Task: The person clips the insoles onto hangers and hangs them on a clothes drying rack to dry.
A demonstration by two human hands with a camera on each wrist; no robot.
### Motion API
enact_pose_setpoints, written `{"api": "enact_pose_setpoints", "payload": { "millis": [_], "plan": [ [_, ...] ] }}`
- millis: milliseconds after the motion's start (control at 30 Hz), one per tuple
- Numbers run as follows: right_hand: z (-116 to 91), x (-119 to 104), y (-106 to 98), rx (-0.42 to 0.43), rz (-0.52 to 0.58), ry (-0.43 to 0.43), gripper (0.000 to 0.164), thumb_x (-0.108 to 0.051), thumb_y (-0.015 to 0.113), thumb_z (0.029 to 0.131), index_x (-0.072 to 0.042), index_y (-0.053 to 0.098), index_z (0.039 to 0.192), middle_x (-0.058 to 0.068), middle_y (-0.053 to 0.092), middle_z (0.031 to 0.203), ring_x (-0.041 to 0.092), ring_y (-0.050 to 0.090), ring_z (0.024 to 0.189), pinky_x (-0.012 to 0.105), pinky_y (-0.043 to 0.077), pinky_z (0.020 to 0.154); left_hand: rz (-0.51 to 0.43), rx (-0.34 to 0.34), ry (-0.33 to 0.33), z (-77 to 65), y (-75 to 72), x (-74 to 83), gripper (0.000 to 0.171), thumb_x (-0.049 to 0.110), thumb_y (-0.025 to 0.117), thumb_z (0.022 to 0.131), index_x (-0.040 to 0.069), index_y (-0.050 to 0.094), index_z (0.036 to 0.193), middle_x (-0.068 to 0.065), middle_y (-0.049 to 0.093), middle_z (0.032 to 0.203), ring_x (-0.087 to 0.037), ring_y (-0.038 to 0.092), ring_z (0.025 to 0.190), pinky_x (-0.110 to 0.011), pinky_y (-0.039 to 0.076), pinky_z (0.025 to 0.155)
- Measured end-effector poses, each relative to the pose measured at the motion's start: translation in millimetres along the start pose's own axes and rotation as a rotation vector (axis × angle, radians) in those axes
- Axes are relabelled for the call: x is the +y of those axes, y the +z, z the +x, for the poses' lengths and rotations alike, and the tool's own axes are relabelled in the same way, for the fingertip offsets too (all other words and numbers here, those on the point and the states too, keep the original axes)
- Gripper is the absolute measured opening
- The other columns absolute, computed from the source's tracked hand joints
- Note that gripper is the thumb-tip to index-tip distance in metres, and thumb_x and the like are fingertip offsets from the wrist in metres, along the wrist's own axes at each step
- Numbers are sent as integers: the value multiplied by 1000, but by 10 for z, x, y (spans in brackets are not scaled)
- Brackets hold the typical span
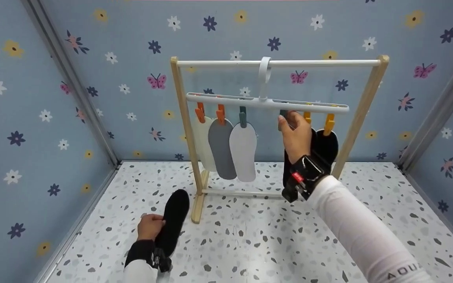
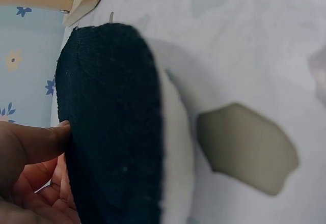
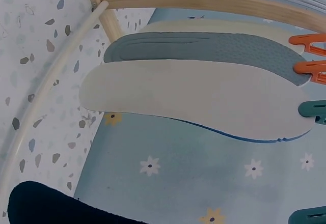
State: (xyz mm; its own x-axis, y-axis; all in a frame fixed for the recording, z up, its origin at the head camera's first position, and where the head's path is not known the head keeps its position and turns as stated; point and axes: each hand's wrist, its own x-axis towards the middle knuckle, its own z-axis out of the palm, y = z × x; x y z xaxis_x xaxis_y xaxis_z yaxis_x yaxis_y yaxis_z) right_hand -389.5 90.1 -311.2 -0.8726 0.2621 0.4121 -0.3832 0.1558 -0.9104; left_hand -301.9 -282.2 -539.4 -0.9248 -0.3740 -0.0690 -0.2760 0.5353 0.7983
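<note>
My left hand pinches a black insole by its side edge, low over the speckled surface. In the left wrist view the thumb lies on the dark face of the insole, and its pale underside shows. My right hand is raised to the hanger, its thumb and fingers pinching a dark green clip. Below that hand hangs another black insole, its top hidden by the hand. The right wrist view shows the green clip and part of the black insole.
Left on the hanger hang a cream insole, a grey insole and a white insole. Yellow clips stand right, above a black insole. The hanger's hook loops over the rack's white bar.
</note>
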Motion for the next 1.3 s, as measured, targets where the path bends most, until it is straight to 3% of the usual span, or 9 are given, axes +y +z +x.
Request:
{"api": "enact_pose_setpoints", "payload": {
  "millis": [133,367,567,733,967,1300],
  "plan": [
    [0,12,-7,10,-6,10,37,-12,60,93,8,55,123,22,59,120,27,57,108,35,45,94,24,-25,-15,5,1,2,24,6,61,83,-13,63,97,-27,60,98,-41,57,90,-48,44,85],
    [12,-4,-24,49,3,-9,36,-12,64,90,9,57,118,22,61,117,28,58,109,35,46,92,35,-45,-31,37,-11,75,23,6,61,83,-13,64,95,-29,58,103,-42,57,92,-47,45,85],
    [4,-30,-23,77,45,23,33,-9,66,88,11,59,113,22,62,111,23,59,97,24,46,82,19,-73,-39,50,-24,103,21,4,60,83,-13,64,94,-30,60,100,-42,57,91,-46,45,83],
    [-16,-47,-11,69,21,30,32,-11,68,87,10,60,111,21,63,108,18,58,89,19,44,74,-10,-79,-51,25,-42,69,21,2,59,82,-14,65,93,-30,61,98,-43,56,93,-46,45,85],
    [-16,-77,-17,20,29,75,36,-13,67,88,8,58,115,20,63,112,20,58,95,21,45,76,0,-72,-25,-24,-104,81,24,4,57,82,-16,64,94,-31,57,103,-44,55,94,-48,44,88],
    [13,-93,-70,15,32,94,33,-11,68,87,9,58,112,20,63,109,17,58,92,20,44,75,-169,-106,-81,-46,-114,123,23,1,54,84,-18,60,95,-20,62,89,-32,56,85,-34,46,76]
  ]
}}
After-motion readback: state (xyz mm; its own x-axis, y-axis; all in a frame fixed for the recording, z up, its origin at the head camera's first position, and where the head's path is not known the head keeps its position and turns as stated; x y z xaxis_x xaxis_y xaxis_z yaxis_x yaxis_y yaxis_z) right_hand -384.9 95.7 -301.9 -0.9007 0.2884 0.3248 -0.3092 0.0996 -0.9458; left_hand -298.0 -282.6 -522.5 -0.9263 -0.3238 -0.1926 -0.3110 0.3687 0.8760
